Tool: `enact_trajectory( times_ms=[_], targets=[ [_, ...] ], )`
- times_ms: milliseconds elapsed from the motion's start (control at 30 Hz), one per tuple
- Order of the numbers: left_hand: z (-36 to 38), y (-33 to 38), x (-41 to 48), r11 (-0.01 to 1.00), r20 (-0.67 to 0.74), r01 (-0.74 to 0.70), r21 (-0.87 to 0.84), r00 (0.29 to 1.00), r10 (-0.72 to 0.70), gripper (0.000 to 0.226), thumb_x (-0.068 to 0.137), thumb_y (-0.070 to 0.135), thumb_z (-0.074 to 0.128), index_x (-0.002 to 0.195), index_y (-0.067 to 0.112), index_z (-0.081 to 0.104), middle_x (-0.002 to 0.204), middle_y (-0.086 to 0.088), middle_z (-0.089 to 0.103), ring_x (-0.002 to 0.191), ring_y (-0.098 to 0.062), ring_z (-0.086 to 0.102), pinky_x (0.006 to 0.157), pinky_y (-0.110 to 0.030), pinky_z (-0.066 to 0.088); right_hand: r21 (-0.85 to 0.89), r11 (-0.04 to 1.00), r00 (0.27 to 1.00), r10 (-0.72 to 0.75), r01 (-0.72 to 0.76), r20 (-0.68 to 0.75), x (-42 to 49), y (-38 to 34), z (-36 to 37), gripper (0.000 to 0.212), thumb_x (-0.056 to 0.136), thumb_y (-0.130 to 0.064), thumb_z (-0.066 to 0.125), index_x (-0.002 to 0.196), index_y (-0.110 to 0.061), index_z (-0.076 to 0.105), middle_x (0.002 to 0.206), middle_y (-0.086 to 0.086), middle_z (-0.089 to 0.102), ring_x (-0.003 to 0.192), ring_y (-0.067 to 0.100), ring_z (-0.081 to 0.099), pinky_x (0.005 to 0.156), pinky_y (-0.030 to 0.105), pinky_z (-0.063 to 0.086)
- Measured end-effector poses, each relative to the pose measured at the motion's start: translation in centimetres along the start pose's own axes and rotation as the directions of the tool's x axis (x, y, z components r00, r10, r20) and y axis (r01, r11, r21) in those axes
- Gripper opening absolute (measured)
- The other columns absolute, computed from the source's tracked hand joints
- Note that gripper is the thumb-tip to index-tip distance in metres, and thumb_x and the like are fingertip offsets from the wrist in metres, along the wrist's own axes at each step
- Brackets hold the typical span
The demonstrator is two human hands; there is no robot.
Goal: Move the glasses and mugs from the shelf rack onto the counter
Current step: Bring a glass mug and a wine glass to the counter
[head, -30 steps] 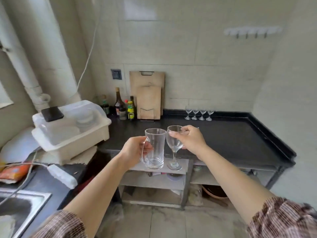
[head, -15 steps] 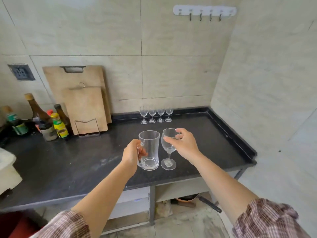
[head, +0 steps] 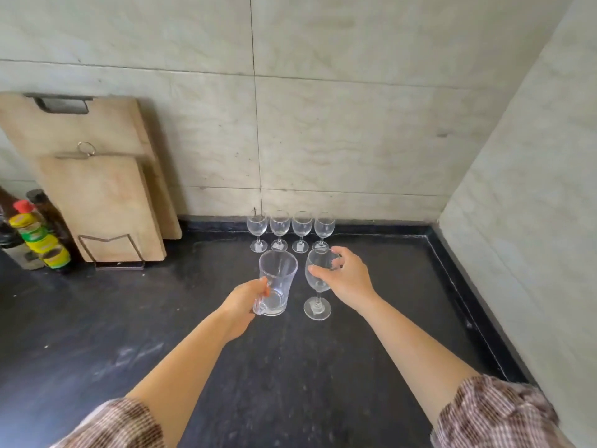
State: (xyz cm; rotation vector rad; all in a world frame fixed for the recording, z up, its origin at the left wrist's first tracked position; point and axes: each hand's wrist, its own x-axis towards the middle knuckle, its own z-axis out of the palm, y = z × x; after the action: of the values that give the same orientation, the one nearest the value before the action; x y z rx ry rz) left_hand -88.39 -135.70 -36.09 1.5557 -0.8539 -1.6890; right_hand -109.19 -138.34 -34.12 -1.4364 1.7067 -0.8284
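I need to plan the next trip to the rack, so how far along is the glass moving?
Done: four wine glasses stand in a row by the back wall on the counter. In hand: left hand holds a glass mug, right hand a wine glass, both above the counter. The rack is out of view.

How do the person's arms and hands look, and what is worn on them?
Both hands, left hand and right hand, are bare: no gloves, rings or watch show. The forearms are bare too. The sleeves are pushed up toward the elbows, made of brown and white fabric with a fine checked or striped pattern.
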Motion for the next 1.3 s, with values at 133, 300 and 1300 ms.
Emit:
enact_trajectory(
  times_ms=[133,300,1300],
  targets=[
    [0.2,0.4,3.9,0.995,-0.065,0.091,0.047,0.994,-0.088,0.026,0.097,0.036,0.045,0.107,0.015,0.058,0.119,-0.004,0.057,0.112,-0.025,0.052,0.094,-0.037,0.032,-0.008,1.0,0.999,0.018,-0.018,0.044,4.7,1.5,0.1,0.073,0.071,-0.045,0.079,0.134,-0.022,0.047,0.111,-0.007,0.052,0.103,0.015,0.057,0.079,0.025,0.041],
    [0.4,0.0,7.6,0.995,-0.14,0.092,0.046,0.987,-0.085,0.031,0.099,0.035,0.041,0.096,0.011,0.061,0.113,-0.007,0.061,0.11,-0.026,0.055,0.097,-0.039,0.038,-0.004,0.999,0.998,0.054,-0.054,0.027,9.1,3.0,0.4,0.067,0.074,-0.04,0.078,0.129,-0.019,0.048,0.105,-0.009,0.05,0.092,0.01,0.051,0.068,0.02,0.037],
    [-3.5,-1.4,13.7,0.997,-0.255,-0.076,0.015,0.964,0.077,0.033,0.102,0.03,0.037,0.088,0.026,0.067,0.112,0.006,0.067,0.113,-0.016,0.058,0.102,-0.034,0.037,-0.104,0.975,0.956,0.166,-0.195,-0.242,22.1,5.3,-1.2,0.073,0.081,-0.033,0.075,0.139,-0.005,0.041,0.136,0.018,0.054,0.122,0.034,0.053,0.09,0.036,0.045]
  ],
)
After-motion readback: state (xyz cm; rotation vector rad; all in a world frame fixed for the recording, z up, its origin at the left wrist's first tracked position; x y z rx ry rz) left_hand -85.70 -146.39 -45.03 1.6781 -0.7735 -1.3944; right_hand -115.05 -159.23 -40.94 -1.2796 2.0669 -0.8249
